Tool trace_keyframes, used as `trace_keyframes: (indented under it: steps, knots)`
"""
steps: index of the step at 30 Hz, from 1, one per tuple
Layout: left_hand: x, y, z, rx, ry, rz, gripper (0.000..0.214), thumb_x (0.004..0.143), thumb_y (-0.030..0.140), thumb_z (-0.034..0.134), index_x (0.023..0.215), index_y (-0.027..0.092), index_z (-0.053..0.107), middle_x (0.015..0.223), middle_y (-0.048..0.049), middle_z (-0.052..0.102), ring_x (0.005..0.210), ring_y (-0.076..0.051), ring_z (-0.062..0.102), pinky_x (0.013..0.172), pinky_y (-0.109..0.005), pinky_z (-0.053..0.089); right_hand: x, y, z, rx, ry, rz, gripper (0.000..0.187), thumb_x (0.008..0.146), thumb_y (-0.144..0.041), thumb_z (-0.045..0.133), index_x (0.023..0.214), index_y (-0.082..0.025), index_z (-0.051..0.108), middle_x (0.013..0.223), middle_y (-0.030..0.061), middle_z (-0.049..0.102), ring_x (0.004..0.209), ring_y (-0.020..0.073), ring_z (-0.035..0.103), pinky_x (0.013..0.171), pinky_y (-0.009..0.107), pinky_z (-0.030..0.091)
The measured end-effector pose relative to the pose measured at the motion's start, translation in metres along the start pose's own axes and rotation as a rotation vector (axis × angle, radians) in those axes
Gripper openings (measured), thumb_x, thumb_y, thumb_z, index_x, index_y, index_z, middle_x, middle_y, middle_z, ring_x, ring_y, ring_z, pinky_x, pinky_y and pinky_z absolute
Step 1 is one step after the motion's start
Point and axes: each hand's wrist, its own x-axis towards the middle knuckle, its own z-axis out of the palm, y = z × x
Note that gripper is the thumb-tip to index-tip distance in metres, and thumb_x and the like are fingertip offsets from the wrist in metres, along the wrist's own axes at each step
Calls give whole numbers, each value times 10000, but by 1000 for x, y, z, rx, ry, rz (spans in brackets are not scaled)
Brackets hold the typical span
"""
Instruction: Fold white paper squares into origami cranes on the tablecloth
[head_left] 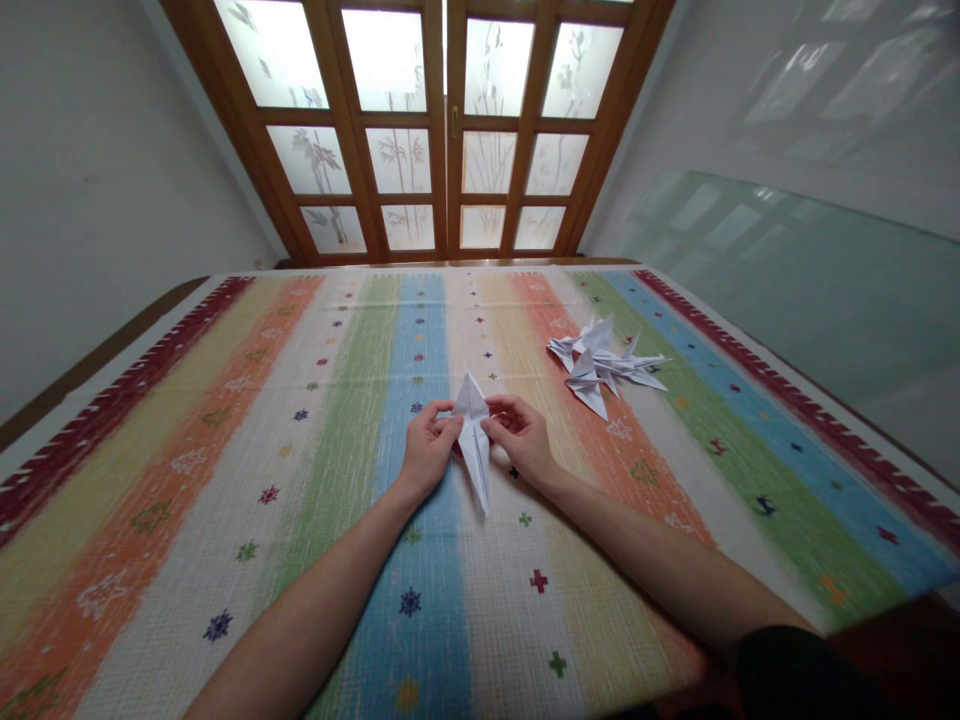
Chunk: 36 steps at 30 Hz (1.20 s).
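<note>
A piece of folded white paper [473, 440], long and diamond-shaped with pointed ends, is held between my two hands over the middle of the table. My left hand [433, 440] pinches its left edge between thumb and fingers. On the opposite edge, my right hand [519, 434] grips it the same way, thumb on the near face. One point of the paper faces away from me and the longer one comes down toward me. Some fingertips are hidden behind the paper.
Several folded white paper cranes [600, 362] lie in a cluster to the right, beyond my right hand. A striped tablecloth [330, 560] covers the table. Wooden doors with glass panes [448, 150] stand past the far edge, and a glass sheet [787, 300] leans at the right wall.
</note>
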Motion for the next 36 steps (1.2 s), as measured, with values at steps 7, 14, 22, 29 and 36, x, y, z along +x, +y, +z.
trace_keyframes:
  steps: [7, 14, 22, 29, 36]
  knots:
    - [-3, 2, 2, 41, -67, 2, 374, 662, 395, 748, 931, 151, 659, 563, 34, 634, 463, -103, 560, 466, -213, 422, 0, -1, 1, -15, -10, 50, 302, 640, -421, 776, 765, -211, 598, 635, -23, 601, 505, 114, 535, 446, 233, 459]
    - [-7, -2, 2, 36, -122, 42, 486, 763, 370, 683, 1168, 176, 497, 561, 72, 595, 450, -87, 527, 473, -197, 399, 1, 0, -3, -124, -12, -128, 58, 754, -268, 618, 737, -217, 640, 666, -12, 594, 597, 128, 532, 551, 252, 444]
    - [-4, -1, 4, 22, -31, 101, 261, 785, 344, 639, 915, 207, 459, 563, 71, 572, 467, -84, 510, 458, -182, 334, -5, -2, -4, -289, -3, -391, 224, 757, -130, 598, 828, -279, 750, 857, 24, 620, 803, 168, 598, 716, 313, 490]
    - [-4, 1, 5, 29, -16, 102, 274, 759, 373, 671, 830, 204, 468, 571, 57, 566, 470, -86, 503, 466, -189, 330, -7, 0, -4, -296, 11, -437, 192, 798, -160, 615, 890, -273, 739, 898, 33, 650, 810, 166, 621, 724, 311, 506]
    - [-4, -1, 1, 2, 6, 52, 348, 765, 406, 667, 952, 212, 446, 508, 94, 518, 405, -86, 440, 432, -180, 277, -3, 3, -3, -81, -17, -138, 227, 845, -362, 605, 1021, -223, 637, 727, -4, 629, 612, 137, 584, 582, 279, 501]
